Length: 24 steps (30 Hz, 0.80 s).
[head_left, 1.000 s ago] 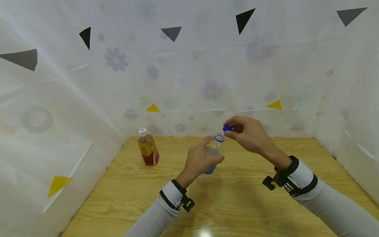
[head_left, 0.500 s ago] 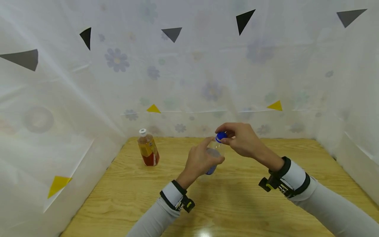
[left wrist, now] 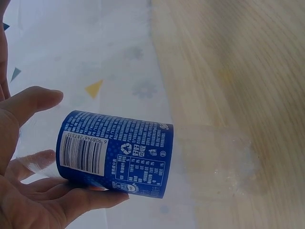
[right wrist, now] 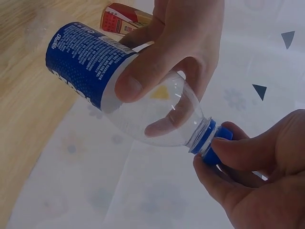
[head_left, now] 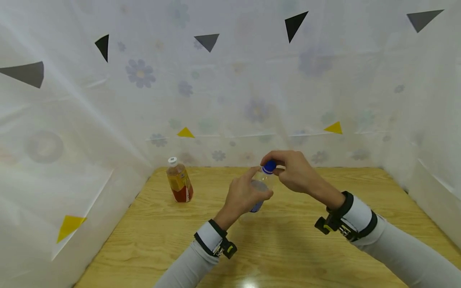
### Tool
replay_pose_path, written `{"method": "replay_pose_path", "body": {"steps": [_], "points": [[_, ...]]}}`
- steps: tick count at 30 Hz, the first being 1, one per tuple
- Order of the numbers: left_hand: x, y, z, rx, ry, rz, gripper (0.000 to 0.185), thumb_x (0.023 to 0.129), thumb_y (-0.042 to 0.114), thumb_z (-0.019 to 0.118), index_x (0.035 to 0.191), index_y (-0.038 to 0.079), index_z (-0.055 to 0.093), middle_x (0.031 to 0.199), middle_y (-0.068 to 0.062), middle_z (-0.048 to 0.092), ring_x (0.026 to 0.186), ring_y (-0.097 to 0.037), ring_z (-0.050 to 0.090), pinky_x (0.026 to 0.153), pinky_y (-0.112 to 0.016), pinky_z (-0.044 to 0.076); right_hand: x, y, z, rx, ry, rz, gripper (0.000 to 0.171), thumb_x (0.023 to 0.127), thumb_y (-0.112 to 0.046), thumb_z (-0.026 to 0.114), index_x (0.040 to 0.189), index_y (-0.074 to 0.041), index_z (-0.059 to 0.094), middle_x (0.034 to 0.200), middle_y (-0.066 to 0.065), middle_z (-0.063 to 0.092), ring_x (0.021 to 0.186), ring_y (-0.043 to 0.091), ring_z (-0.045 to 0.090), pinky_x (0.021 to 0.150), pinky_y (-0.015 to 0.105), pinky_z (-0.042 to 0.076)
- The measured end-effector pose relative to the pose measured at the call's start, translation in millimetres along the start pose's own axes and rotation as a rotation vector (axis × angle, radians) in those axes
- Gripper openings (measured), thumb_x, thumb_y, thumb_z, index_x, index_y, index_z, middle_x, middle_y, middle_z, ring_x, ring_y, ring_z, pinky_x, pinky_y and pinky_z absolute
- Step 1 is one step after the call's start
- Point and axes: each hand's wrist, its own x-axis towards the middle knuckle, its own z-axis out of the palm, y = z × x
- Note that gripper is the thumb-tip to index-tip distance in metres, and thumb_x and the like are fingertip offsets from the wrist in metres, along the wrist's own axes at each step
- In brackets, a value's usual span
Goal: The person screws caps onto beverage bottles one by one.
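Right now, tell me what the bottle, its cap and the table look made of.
Bottle: thin clear plastic; the fingers behind it show through, and its blue label is glossy.
Cap: opaque blue plastic, probably ribbed.
Table: light wood or wood-look laminate, with visible grain and a glare spot.

Wooden table — walled by translucent sheeting (faint flowers, perhaps printed).

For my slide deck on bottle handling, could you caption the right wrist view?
Left hand grips a clear plastic bottle with blue label while right hand pinches its blue screw cap.
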Motion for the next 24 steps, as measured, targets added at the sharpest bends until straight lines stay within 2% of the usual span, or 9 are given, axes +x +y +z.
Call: {"method": "replay_pose_path", "body": {"steps": [4, 11, 19, 24], "points": [[0.1, -1.1, 0.0, 0.003, 0.002, 0.004, 0.074, 0.082, 0.043, 0.081, 0.148, 0.027, 0.052, 0.109, -0.015, 0.072, 0.083, -0.024, 0.067, 0.061, -0.030, 0.051, -0.2, -0.4, 1.1, 0.006, 0.008, -0.002, 0.039, 0.088, 0.017, 0.052, 0.113, -0.006, 0.071, 0.114, 0.013, 0.071, 0.118, 0.038, 0.067, 0.096, 0.053, 0.053], [0.9, -1.7, -0.2, -0.001, 0.001, 0.010, 0.073, 0.082, 0.042, 0.081, 0.147, 0.028, 0.053, 0.107, -0.014, 0.073, 0.081, -0.023, 0.068, 0.060, -0.030, 0.051, -0.4, -0.8, 1.6, 0.019, 0.013, 0.003, 0.035, 0.090, 0.015, 0.057, 0.116, -0.004, 0.071, 0.115, 0.016, 0.072, 0.113, 0.040, 0.068, 0.091, 0.053, 0.056], [1.0, -2.1, 0.3, -0.001, -0.011, 0.018, 0.074, 0.082, 0.044, 0.081, 0.148, 0.027, 0.052, 0.106, -0.014, 0.073, 0.078, -0.021, 0.067, 0.059, -0.029, 0.051, -0.9, -3.5, 0.8, -0.052, 0.014, -0.003, 0.028, 0.093, 0.005, 0.065, 0.119, -0.004, 0.072, 0.117, 0.017, 0.072, 0.104, 0.036, 0.072, 0.085, 0.049, 0.058], [0.5, -1.9, -0.3, 0.002, -0.007, 0.022, 0.073, 0.082, 0.043, 0.081, 0.148, 0.026, 0.052, 0.105, -0.014, 0.073, 0.077, -0.019, 0.067, 0.058, -0.028, 0.050, -0.8, -3.2, 1.1, -0.053, 0.024, -0.030, 0.028, 0.092, 0.007, 0.064, 0.116, -0.003, 0.071, 0.114, 0.017, 0.072, 0.106, 0.036, 0.072, 0.087, 0.049, 0.058]]}}
